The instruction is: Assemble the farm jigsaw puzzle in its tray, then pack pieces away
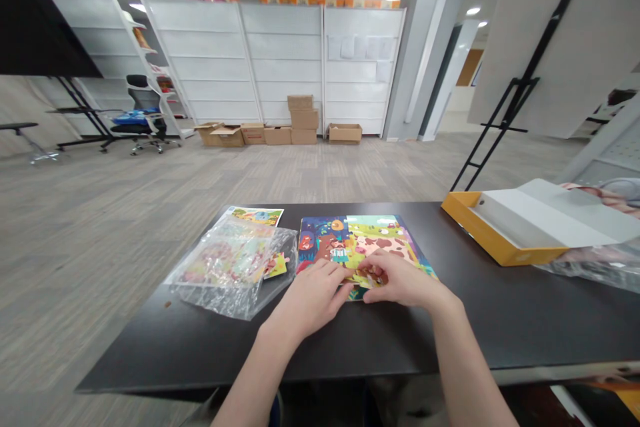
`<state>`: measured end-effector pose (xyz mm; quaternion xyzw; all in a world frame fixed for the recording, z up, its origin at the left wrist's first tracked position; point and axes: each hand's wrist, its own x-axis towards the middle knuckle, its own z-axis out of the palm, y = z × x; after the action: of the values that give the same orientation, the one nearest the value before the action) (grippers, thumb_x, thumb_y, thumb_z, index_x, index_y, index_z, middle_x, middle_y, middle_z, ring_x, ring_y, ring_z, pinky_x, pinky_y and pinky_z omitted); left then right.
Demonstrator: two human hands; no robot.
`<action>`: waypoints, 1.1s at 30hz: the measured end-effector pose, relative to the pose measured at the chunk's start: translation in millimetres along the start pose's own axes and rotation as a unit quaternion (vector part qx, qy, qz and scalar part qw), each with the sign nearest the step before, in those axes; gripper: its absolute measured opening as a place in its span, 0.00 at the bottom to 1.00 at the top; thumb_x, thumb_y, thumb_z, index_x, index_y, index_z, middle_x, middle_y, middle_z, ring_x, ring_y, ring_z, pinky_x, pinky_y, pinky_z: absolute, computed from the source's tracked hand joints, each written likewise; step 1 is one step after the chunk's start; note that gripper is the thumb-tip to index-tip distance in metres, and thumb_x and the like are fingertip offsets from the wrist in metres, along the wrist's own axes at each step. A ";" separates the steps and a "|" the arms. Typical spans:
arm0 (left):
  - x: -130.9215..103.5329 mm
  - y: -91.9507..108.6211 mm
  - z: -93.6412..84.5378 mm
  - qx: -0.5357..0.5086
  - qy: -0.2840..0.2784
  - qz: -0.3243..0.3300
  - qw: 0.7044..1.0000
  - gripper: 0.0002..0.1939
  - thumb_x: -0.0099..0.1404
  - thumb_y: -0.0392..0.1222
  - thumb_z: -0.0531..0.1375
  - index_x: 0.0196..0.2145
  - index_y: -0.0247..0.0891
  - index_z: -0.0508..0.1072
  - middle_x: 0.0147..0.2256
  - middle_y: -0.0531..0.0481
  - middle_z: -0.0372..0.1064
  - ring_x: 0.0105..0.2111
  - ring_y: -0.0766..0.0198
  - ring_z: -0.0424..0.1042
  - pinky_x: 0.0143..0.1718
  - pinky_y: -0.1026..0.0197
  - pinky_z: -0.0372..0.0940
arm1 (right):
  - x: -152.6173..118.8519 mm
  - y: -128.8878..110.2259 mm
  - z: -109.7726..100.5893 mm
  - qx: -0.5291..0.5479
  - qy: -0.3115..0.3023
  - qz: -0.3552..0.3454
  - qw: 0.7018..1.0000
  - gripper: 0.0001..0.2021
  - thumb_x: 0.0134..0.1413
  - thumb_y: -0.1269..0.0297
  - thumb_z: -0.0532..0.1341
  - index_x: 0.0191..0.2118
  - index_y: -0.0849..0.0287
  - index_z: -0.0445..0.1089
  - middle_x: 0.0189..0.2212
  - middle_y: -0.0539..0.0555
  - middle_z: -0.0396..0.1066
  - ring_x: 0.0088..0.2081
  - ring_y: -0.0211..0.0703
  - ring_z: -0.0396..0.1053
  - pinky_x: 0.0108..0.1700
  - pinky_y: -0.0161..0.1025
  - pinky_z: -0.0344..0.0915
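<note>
Bends bare left hand (317,290) and bare right hand (395,277) over the near edge of a colourful rectangular illustrated puzzle (383,245), flat at twelve o'clock on the black tabletop (360,340). Cannot tell either grip's closure: left fingers bunched, right curled around small parts. Seems mid-adjustment, calling for light fingertip alignment. Shows dark blue at ten, brown-patched cow at one.

One left hand (313,295) and one right hand (400,280), two in all; one picture puzzle (377,230); one yellow box (533,256); one worktop (480,320); eight cardboard boxes (345,135) along the shelving (285,67), three of them stacked; one office chair (141,97); one stool (18,126); one black screen (45,33)
</note>
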<state>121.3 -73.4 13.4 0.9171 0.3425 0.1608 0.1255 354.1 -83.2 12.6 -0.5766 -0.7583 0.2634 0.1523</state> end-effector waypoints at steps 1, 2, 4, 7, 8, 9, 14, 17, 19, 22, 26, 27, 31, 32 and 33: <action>-0.3 0.0 0.0 0.004 -0.003 -0.001 1.000 0.14 0.75 0.44 0.50 0.51 0.41 0.72 0.46 0.46 0.74 0.49 0.57 0.70 0.52 0.54 0.66 | -0.4 -0.5 -0.4 -0.002 -0.002 -0.001 1.000 0.24 0.43 0.56 0.72 0.49 0.55 0.75 0.41 0.54 0.72 0.39 0.47 0.69 0.40 0.40 0.64; -0.7 -0.1 -0.1 0.007 -0.007 -0.002 1.000 0.15 0.76 0.43 0.49 0.51 0.41 0.72 0.46 0.46 0.74 0.48 0.57 0.71 0.52 0.54 0.66 | -0.8 -0.9 -0.6 -0.004 -0.003 -0.005 1.000 0.23 0.44 0.57 0.71 0.49 0.56 0.75 0.40 0.55 0.71 0.39 0.47 0.68 0.39 0.39 0.64; -1.3 -0.3 -0.2 0.011 -0.015 -0.006 1.000 0.16 0.77 0.41 0.47 0.51 0.40 0.72 0.46 0.46 0.74 0.48 0.58 0.71 0.51 0.54 0.67 | -1.3 -0.9 0.0 -0.005 -0.005 -0.019 1.000 0.19 0.49 0.61 0.67 0.49 0.57 0.75 0.39 0.55 0.72 0.38 0.46 0.68 0.39 0.39 0.64; -1.5 0.1 0.3 0.002 -0.013 -0.008 1.000 0.15 0.77 0.43 0.48 0.52 0.41 0.71 0.47 0.46 0.74 0.48 0.58 0.72 0.50 0.55 0.68 | -0.6 0.9 3.3 -0.002 0.000 -0.038 0.999 0.15 0.55 0.67 0.61 0.48 0.58 0.74 0.39 0.55 0.72 0.38 0.45 0.69 0.41 0.40 0.64; -1.3 0.4 0.7 -0.003 -0.012 -0.008 1.000 0.14 0.76 0.44 0.50 0.53 0.41 0.70 0.47 0.46 0.74 0.48 0.58 0.72 0.49 0.55 0.68 | 0.2 1.9 4.7 -0.003 0.005 -0.040 0.999 0.14 0.55 0.68 0.60 0.47 0.58 0.74 0.40 0.55 0.73 0.39 0.46 0.69 0.43 0.40 0.64; -1.1 0.6 1.1 -0.006 -0.011 -0.007 1.000 0.13 0.75 0.44 0.53 0.53 0.41 0.70 0.47 0.47 0.74 0.48 0.57 0.72 0.49 0.55 0.68 | 1.0 2.9 6.0 -0.005 0.012 -0.040 0.999 0.13 0.55 0.69 0.59 0.46 0.58 0.73 0.41 0.56 0.73 0.41 0.47 0.69 0.45 0.41 0.64; -1.2 0.2 2.3 -0.002 -0.018 -0.003 1.000 0.14 0.70 0.41 0.60 0.52 0.41 0.70 0.48 0.47 0.74 0.50 0.56 0.71 0.50 0.54 0.67 | 4.9 4.5 8.6 0.011 0.035 -0.040 0.999 0.11 0.53 0.75 0.55 0.41 0.57 0.70 0.40 0.54 0.73 0.43 0.46 0.70 0.47 0.41 0.65; -2.1 -0.9 2.9 -0.011 -0.016 0.008 1.000 0.17 0.66 0.42 0.64 0.52 0.42 0.70 0.49 0.47 0.73 0.51 0.55 0.70 0.52 0.54 0.67 | 5.4 2.3 7.2 0.068 0.027 -0.036 0.997 0.09 0.58 0.74 0.52 0.40 0.56 0.66 0.36 0.51 0.71 0.37 0.42 0.71 0.40 0.38 0.66; -2.2 -1.5 3.4 -0.016 -0.016 0.011 1.000 0.19 0.64 0.43 0.66 0.52 0.42 0.70 0.49 0.48 0.73 0.51 0.55 0.70 0.53 0.53 0.66 | 5.6 0.8 6.4 0.087 0.026 -0.037 0.995 0.07 0.60 0.72 0.52 0.40 0.55 0.64 0.35 0.51 0.71 0.37 0.42 0.71 0.39 0.37 0.67; -1.3 -2.2 4.0 -0.017 -0.018 0.006 1.000 0.18 0.64 0.41 0.66 0.51 0.42 0.70 0.49 0.48 0.73 0.51 0.56 0.70 0.53 0.54 0.66 | 6.6 0.1 6.5 0.085 0.029 -0.038 0.995 0.05 0.61 0.70 0.52 0.39 0.55 0.64 0.35 0.51 0.72 0.37 0.43 0.71 0.39 0.38 0.67; -0.4 -4.1 3.3 -0.022 -0.019 0.009 1.000 0.13 0.66 0.40 0.64 0.48 0.41 0.72 0.48 0.49 0.74 0.50 0.56 0.71 0.52 0.55 0.66 | 7.6 1.2 6.9 0.070 0.032 -0.036 0.996 0.05 0.61 0.70 0.52 0.38 0.55 0.64 0.35 0.51 0.72 0.38 0.43 0.72 0.40 0.39 0.67; -0.5 -4.5 2.7 -0.028 -0.018 0.011 0.999 0.11 0.67 0.41 0.63 0.48 0.42 0.73 0.48 0.49 0.74 0.49 0.57 0.71 0.52 0.55 0.66 | 7.6 1.7 6.9 0.066 0.033 -0.035 0.997 0.05 0.61 0.70 0.52 0.38 0.55 0.64 0.35 0.51 0.72 0.37 0.43 0.72 0.40 0.39 0.67; -0.6 -3.7 0.6 -0.027 0.000 0.009 1.000 0.11 0.74 0.43 0.54 0.50 0.43 0.72 0.47 0.49 0.75 0.47 0.59 0.73 0.50 0.56 0.67 | 7.7 4.1 7.4 0.066 0.029 -0.027 0.997 0.04 0.61 0.70 0.53 0.39 0.55 0.64 0.34 0.51 0.73 0.37 0.43 0.73 0.39 0.38 0.67; -0.2 -2.8 0.7 -0.015 0.005 0.007 1.000 0.12 0.75 0.42 0.52 0.50 0.42 0.72 0.46 0.49 0.75 0.46 0.59 0.73 0.50 0.56 0.67 | 7.9 4.5 7.6 0.070 0.028 -0.025 0.997 0.05 0.62 0.70 0.53 0.39 0.55 0.64 0.34 0.51 0.73 0.37 0.43 0.73 0.39 0.38 0.67; 0.4 -1.7 1.1 0.000 0.008 0.007 1.000 0.13 0.75 0.41 0.50 0.51 0.42 0.72 0.46 0.48 0.75 0.46 0.58 0.73 0.49 0.56 0.67 | 8.2 4.7 7.8 0.071 0.028 -0.024 0.997 0.05 0.62 0.69 0.53 0.39 0.55 0.64 0.34 0.51 0.74 0.37 0.43 0.73 0.39 0.38 0.67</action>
<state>121.0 -72.0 11.9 0.9181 0.3371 0.1690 0.1218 351.3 -76.2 2.9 -0.5533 -0.7464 0.2969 0.2205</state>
